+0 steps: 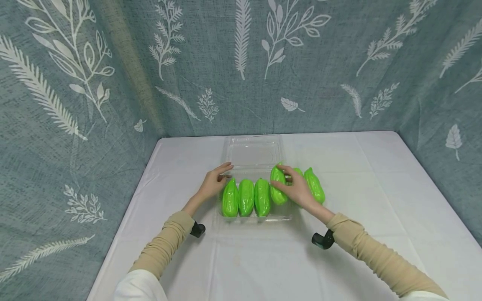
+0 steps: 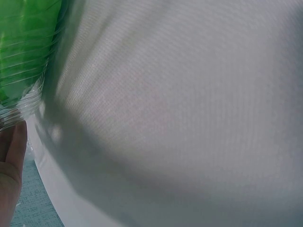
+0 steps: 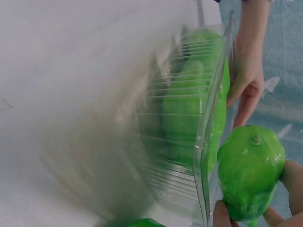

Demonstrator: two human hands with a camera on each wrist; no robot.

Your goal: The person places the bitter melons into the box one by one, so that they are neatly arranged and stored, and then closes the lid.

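My right hand holds a glossy green papaya-like fruit between thumb and fingers. In the right wrist view this fruit is right beside the rim of a clear plastic container. Three more such fruits lie side by side in the container, tips pointing away from me. My left hand is at the container's far left corner, fingers fairly straight. In the left wrist view a fingertip meets the ribbed wall.
The clear lid lies folded back behind the container. Right of it another green fruit rests on the white tablecloth, and one more is mostly hidden by my right hand. A patterned blue-grey curtain surrounds the table.
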